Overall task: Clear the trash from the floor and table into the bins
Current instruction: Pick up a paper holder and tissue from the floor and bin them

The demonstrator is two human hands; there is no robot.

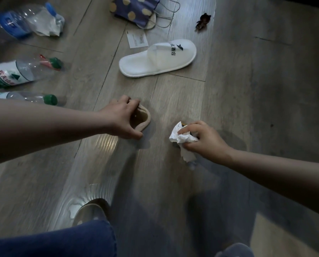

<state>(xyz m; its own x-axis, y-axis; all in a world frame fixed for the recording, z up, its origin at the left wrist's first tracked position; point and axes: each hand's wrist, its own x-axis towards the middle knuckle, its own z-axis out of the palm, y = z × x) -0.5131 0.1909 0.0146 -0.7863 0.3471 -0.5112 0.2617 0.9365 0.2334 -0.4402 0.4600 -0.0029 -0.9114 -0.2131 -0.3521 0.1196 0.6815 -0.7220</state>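
Centre frame: left hand [120, 120] is down at the floor [247, 93], fingers and thumb curled round a beige slipper [144, 118]. Only one rounded end shows, the rest is hidden behind the palm. To its right, lower centre-right, right hand [203, 140] pinches a crumpled white tissue [181, 137] just over the boards. Sthg dark w/ a yellow bit is tucked behind the tissue, can't make out what.

Upper centre: white slipper [158, 58] lies sole down, dark print on its strap, well apart from both hands. Just above-left of it is a small white paper slip [137, 39], print too small to read. At the top edge sits a blue polka-dot paper bag [136, 8], cut off by the frame, cord handles trailing right. A beige oval edge pokes out from under it, can't tell what it is. Top, right of centre: small brown crumpled scrap [203, 20], leaf or wrapper, unclear.

Left side, three plastic bottles lying down:
- blue-label bottle [13, 21], upper left, blurred, w/ a white wad [47, 25] at its cap end
- green-label bottle [15, 73], mid-left, base cut off by the frame
- green-cap bottle [34, 97], below it, mostly hidden by the left forearm

Bottom of frame: jeans leg [62, 242] and a slippered foot [91, 210], both blurred.
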